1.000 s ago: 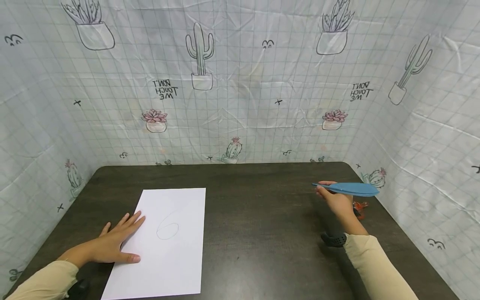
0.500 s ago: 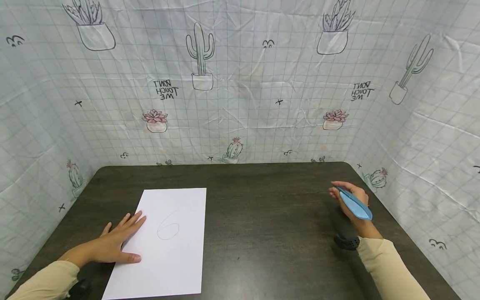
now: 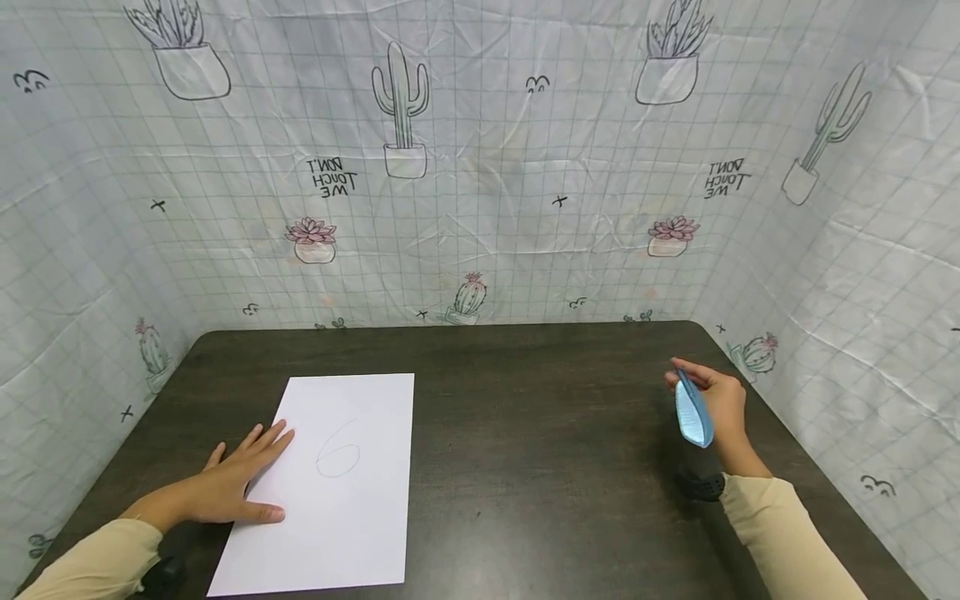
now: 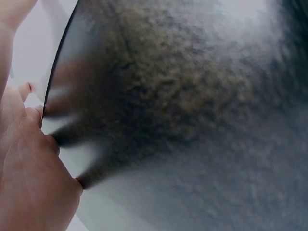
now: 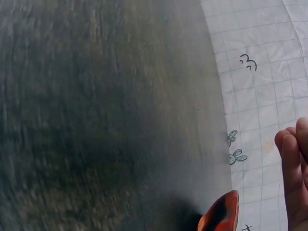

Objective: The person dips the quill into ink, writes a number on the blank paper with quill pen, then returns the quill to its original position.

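A white sheet of paper lies on the dark table, with a thin-lined figure 6 drawn on it. My left hand rests on the paper's left edge with fingers spread and straight; the left wrist view shows its palm side. Over the right side of the table, my right hand pinches a blue feather-shaped pen by its narrow end, the broad end slanting back towards me. In the right wrist view, only some fingertips of that hand show, and the pen is out of sight.
An orange and black object stands on the table in the right wrist view; the right hand hides it in the head view. A white cloth with cactus prints encloses the table at the back and both sides.
My right hand has moved right and turned, swinging the pen's broad end from pointing right to pointing back towards me. The orange object has become hidden behind it. My left hand stays put.
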A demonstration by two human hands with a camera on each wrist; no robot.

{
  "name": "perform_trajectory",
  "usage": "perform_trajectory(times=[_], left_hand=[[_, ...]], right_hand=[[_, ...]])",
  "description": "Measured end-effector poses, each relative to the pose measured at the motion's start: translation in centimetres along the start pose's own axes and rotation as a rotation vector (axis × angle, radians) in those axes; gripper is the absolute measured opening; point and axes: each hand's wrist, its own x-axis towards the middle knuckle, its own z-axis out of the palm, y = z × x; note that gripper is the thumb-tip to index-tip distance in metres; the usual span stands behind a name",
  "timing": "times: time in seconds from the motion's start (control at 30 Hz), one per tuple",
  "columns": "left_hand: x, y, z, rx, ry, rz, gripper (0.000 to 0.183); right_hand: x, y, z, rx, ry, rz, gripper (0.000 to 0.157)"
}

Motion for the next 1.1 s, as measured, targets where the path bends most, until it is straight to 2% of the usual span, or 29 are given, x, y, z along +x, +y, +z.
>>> perform_trajectory(times=[0.3,0.5,0.57,0.93,1.1], left_hand=[[0.0,0.2,-0.2,-0.007,-0.007,0.007,0.102],[0.0,0.2,-0.2,-0.007,-0.008,-0.006,0.104],[0.0,0.1,-0.2,-0.008,-0.009,-0.009,0.104],[-0.2,0.5,-0.3,-0.016,-0.016,-0.012,0.103],[-0.2,0.6,-0.3,-0.009,-0.014,-0.012,0.102]], right_hand=[[0.9,2.3,0.1,0.202,-0.07,0.122,0.044],[0.9,2.6,0.2,0.554,-0.156,0.213,0.05],[0.8,2.6,0.2,0.625,-0.189,0.232,0.051],[1.2,3.2,-0.6,0.763,-0.325,0.28,0.047],[1.2,3.3,-0.9,0.885,-0.347,0.303,0.039]])
